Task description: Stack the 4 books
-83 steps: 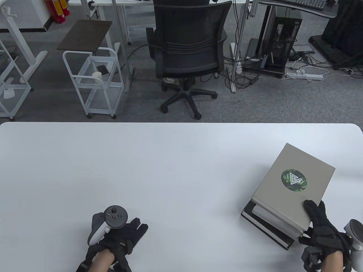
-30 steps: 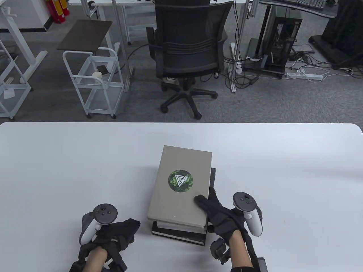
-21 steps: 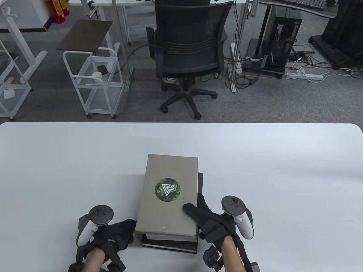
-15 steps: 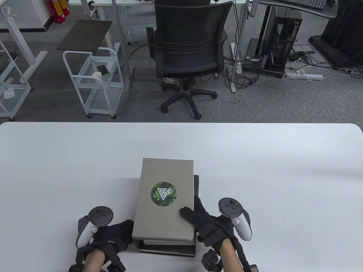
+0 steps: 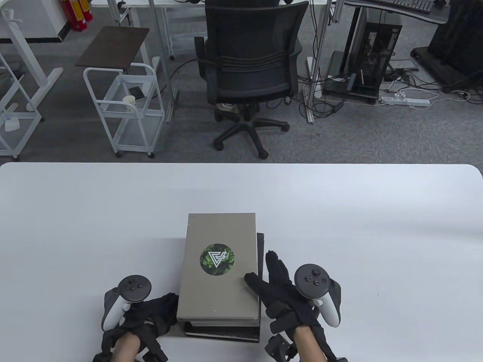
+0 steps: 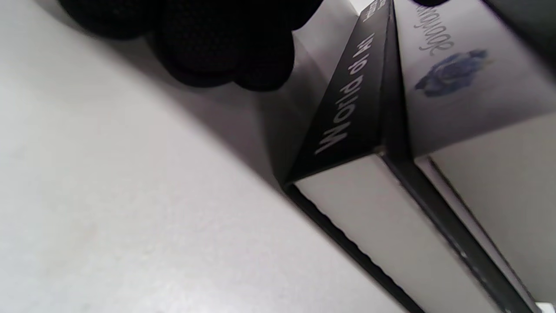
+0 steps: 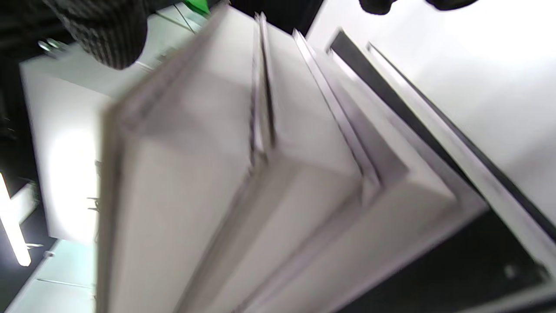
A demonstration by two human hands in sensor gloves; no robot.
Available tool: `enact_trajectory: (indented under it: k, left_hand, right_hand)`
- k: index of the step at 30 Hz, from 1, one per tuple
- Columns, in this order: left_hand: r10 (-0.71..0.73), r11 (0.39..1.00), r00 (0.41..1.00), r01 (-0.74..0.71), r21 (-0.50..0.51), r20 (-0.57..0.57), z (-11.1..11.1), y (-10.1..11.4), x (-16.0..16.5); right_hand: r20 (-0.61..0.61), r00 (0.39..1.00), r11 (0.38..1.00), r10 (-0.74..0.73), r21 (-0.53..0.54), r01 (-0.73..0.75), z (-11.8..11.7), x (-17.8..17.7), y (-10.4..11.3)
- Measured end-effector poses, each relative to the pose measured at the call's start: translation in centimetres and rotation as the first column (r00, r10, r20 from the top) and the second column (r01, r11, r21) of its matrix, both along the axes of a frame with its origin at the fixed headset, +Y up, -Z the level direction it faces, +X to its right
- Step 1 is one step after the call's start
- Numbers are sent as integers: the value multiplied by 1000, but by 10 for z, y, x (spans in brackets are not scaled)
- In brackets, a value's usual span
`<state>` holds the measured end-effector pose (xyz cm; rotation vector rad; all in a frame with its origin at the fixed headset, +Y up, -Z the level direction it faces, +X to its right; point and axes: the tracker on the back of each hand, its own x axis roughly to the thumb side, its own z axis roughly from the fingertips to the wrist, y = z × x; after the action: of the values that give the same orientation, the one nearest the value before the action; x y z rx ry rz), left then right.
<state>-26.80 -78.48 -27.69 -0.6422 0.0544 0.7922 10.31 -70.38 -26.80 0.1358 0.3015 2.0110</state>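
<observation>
The books lie in one stack near the table's front edge, at centre. The top one is a grey book point(image 5: 219, 290) with a round green emblem. A black book point(image 5: 222, 332) is at the bottom and sticks out on the right. My right hand point(image 5: 260, 268) has its thumb point(image 5: 252, 282) on the grey cover's near right corner, with its fingers point(image 5: 273, 264) spread along the stack's right side. My left hand point(image 5: 166, 307) rests on the table, fingers curled beside the stack's left edge. The left wrist view shows the black spine point(image 6: 347, 113) and a white book point(image 6: 451, 74) above it.
The white table point(image 5: 75, 226) stretches far to the left, right and back of the stack. An office chair point(image 5: 249, 68) and a white cart point(image 5: 124, 109) stand on the floor beyond the table's far edge.
My right hand slid the stack from the table's right side to the centre front, next to my left hand. In the last half second its fingers came off the stack's side and spread.
</observation>
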Motion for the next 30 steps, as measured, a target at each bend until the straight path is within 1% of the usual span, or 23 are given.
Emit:
enact_trajectory:
  k: [3, 5, 7, 9, 12, 13, 14, 15, 17, 20, 22, 27, 30]
  left_hand:
    - [5, 1000, 1000, -5, 8, 11, 0, 2, 1]
    - [15, 1000, 1000, -15, 19, 18, 0, 4, 2]
    - [10, 999, 1000, -11, 46, 17, 0, 8, 2]
    - [-4, 996, 1000, 4, 95, 1, 1, 14, 0]
    - [-15, 978, 1000, 20, 206, -27, 1, 24, -3]
    - [-20, 965, 999, 31, 259, -44, 2, 29, -4]
    - [-23, 954, 998, 39, 298, -56, 2, 32, -4]
    - [-27, 936, 997, 53, 349, -79, 3, 36, -5]
    - [-20, 918, 996, 52, 393, -85, 4, 40, -6]
    - [-24, 898, 996, 61, 436, -89, 5, 43, -4]
    - [-46, 894, 996, 76, 443, -79, 6, 44, -1]
    - [-126, 876, 990, 138, 462, -56, 5, 42, 7]
    - [-157, 870, 986, 162, 466, -49, 3, 41, 11]
  right_hand:
    - [45, 999, 997, -27, 79, 23, 4, 16, 8]
    - [86, 996, 991, -10, 132, -1, 7, 27, 11]
    - [150, 988, 980, 47, 183, -75, 11, 36, 11]
    - [215, 967, 957, 140, 221, -187, 14, 44, 9]
    - [349, 896, 886, 273, 271, -376, 19, 49, 4]
    - [383, 855, 843, 350, 268, -466, 20, 49, 2]
    - [384, 829, 816, 407, 255, -519, 20, 48, 1]
    - [384, 787, 769, 483, 243, -591, 20, 45, 0]
    - [391, 733, 704, 556, 247, -666, 20, 37, -4]
    - [389, 675, 640, 627, 238, -731, 19, 28, -14]
    - [371, 641, 605, 672, 224, -764, 18, 24, -20]
    - [318, 617, 582, 720, 207, -786, 17, 20, -30]
    - [299, 610, 580, 733, 192, -791, 15, 19, -34]
